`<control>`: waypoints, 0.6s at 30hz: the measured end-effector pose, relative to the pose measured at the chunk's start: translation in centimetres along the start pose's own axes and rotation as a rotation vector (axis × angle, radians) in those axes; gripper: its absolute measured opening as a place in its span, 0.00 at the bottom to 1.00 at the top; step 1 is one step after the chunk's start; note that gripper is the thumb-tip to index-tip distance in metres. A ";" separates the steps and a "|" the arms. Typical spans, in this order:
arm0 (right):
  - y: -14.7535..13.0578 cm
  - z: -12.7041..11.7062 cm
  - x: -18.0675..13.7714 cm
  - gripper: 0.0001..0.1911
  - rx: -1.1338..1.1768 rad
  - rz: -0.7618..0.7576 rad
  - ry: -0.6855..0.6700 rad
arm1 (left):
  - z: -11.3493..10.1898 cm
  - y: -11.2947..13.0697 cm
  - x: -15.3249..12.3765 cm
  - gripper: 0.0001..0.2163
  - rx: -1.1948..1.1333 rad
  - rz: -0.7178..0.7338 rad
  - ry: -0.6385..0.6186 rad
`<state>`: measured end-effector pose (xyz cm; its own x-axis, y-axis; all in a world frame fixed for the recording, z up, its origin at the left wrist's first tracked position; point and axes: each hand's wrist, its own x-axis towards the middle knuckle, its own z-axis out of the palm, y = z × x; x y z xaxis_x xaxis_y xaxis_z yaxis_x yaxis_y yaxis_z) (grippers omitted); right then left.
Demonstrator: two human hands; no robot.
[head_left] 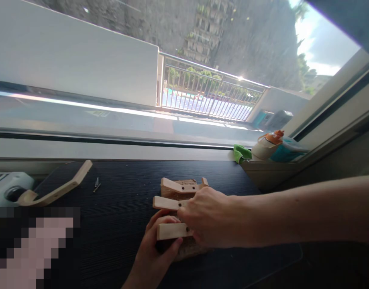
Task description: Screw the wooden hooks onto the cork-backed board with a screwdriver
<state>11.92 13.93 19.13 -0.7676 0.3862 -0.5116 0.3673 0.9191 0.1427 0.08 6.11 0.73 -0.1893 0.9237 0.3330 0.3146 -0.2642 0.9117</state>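
Observation:
Three pale wooden hooks with dark screw holes lie across a rough brown wooden board (190, 251) on the dark table. The far wooden hook (175, 186) is uncovered; the middle wooden hook (164, 203) and the near wooden hook (172, 231) run under my right hand. My left hand (155, 245) is closed around the near hook's left end, thumb on the near side and fingers on the far side. Over the right part of the hooks, my right hand (210, 216) is closed with fingertips pointing down; whatever it holds is hidden.
Several small screws (96, 184) lie on the black table (121, 224). A loose wooden hook (60, 188) rests at the left beside a white device (9, 186). A green cloth (241, 153) and a cream bottle with orange top (266, 145) stand by the window. A blurred patch covers the lower left.

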 end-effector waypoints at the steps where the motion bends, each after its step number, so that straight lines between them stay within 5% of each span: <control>1: 0.0 0.2 -0.3 0.05 -0.030 -0.030 0.014 | 0.0 0.1 0.0 0.12 0.002 0.005 -0.001; 10: 0.0 1.2 -1.8 0.09 -0.286 -0.416 0.118 | -0.2 0.5 0.3 0.09 0.004 0.026 -0.008; 18: 0.5 1.2 -0.4 0.05 0.083 0.011 -0.032 | 0.0 0.1 0.3 0.09 0.067 0.082 0.004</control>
<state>13.09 14.12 18.41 -0.7465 0.3921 -0.5376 0.4188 0.9047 0.0783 0.07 6.36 0.97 -0.1636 0.8986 0.4072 0.3910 -0.3199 0.8630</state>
